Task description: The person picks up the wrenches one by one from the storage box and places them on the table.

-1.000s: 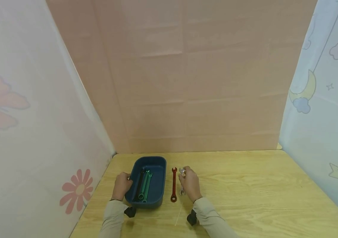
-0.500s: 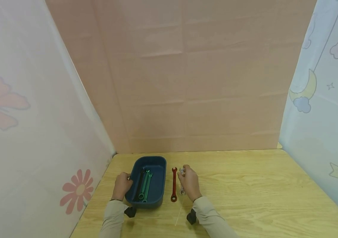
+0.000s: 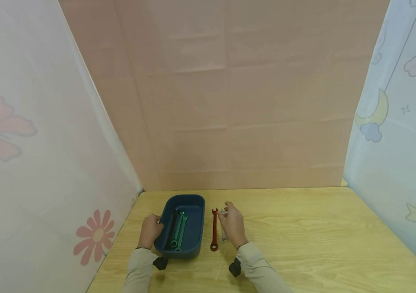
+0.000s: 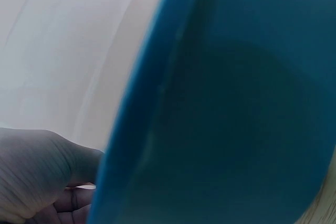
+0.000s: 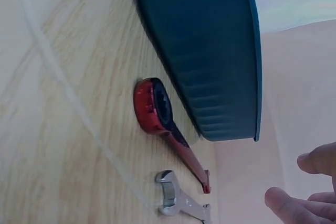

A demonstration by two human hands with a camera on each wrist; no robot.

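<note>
My left hand (image 3: 150, 231) grips the left rim of a dark blue plastic bin (image 3: 202, 228), its thumb over the edge. Inside the bin lie a black wrench (image 3: 171, 230) and two green wrenches (image 3: 182, 232). Right of the bin, a red combination wrench (image 3: 214, 231) lies lengthwise on the table. Beside it is a silver open-end wrench (image 3: 224, 237), partly hidden by my right hand (image 3: 233, 224). The right wrist view shows that hand's fingertips (image 5: 275, 198) parted and clear of the silver wrench (image 5: 169, 192), which lies flat.
The wooden table (image 3: 303, 236) extends to the right. A thin pale strip (image 3: 221, 264) lies on it near the front. A pinkish backdrop (image 3: 244, 122) stands behind, with patterned cloth walls (image 3: 398, 162) at the sides.
My right hand's fingers have risen and spread a little off the silver wrench, which stays in its place. The left hand and the bin hold still; the head view tilts slightly.
</note>
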